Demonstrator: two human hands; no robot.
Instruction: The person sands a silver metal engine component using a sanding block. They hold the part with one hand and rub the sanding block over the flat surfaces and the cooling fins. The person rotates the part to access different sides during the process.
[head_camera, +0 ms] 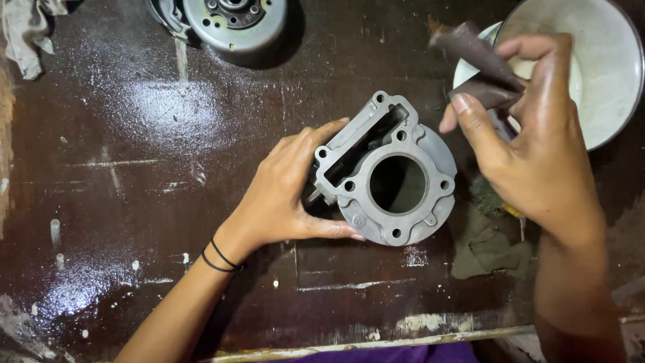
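Left hand (282, 195) gripping grey engine cylinder (390, 181), right hand (531, 148) pinching what looks like folded sandpaper (480, 67), white bowl (605, 74) behind

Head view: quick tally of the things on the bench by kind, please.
Grey metal engine parts: 2, cylinder block in left hand, round rotor
White bowls: 1
Sandpaper pieces: 1, in right hand
Rags: 1
Total: 5
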